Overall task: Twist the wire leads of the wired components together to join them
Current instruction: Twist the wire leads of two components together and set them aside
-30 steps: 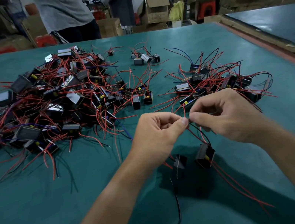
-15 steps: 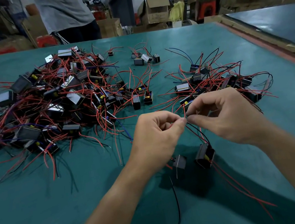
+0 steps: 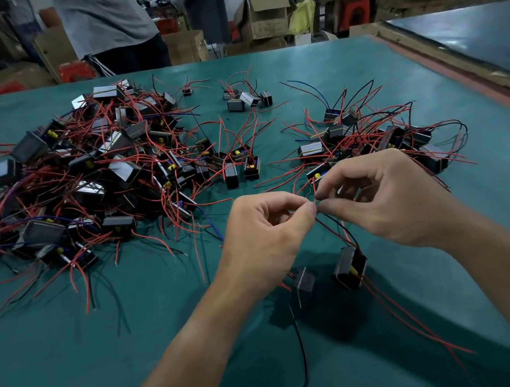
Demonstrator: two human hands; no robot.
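left component (image 3: 304, 283) dark, dangling | right component (image 3: 350, 267) dark, tilted | red leads (image 3: 314, 191) meeting above

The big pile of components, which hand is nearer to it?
Left. The left hand is just right of the big pile; the right hand is farther right.

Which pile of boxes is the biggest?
The left pile, spreading far wider than the right pile or the little cluster at the back.
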